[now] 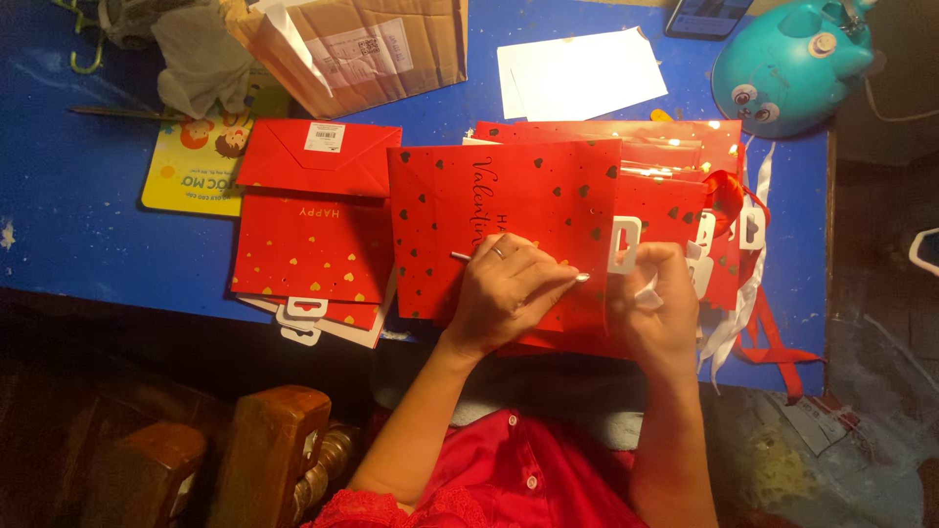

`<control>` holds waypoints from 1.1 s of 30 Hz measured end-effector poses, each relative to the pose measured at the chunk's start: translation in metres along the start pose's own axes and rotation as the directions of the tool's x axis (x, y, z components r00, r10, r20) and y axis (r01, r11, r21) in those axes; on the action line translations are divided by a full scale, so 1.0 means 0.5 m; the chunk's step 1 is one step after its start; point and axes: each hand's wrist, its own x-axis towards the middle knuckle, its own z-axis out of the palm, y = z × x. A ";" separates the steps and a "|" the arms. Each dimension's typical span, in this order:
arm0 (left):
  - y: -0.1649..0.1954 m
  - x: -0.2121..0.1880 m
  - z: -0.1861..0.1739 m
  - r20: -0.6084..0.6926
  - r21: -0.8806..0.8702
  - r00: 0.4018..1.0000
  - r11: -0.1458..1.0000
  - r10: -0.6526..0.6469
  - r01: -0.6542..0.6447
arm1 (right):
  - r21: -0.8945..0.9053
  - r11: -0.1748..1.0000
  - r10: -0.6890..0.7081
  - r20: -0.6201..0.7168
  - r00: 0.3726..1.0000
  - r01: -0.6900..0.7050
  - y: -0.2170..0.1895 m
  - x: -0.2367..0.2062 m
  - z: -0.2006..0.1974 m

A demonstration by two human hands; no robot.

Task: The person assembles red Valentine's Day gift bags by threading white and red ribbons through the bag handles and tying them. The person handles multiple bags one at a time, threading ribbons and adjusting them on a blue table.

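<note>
Red gift bag (509, 205) overhangs the table edge (117, 288); left hand (509, 293) grips a thin rod (577, 278), right hand (660, 303) pinches its handle.

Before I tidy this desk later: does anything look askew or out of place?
Yes. The red and white ribbons spill over the blue table's right front edge. The stack of flat red bags on the left is fanned unevenly, with white handle tabs sticking out below.

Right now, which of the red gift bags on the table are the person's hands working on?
The flat red heart-print bag on top of the right-hand stack. The left hand presses a thin stick on it and the right hand is at its white handle. The left stack lies untouched.
</note>
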 end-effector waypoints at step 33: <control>-0.001 -0.001 -0.003 -0.002 -0.002 1.000 1.000 -0.003 0.003 | -0.096 0.988 -0.104 0.144 0.984 0.119 0.005 -0.003 -0.008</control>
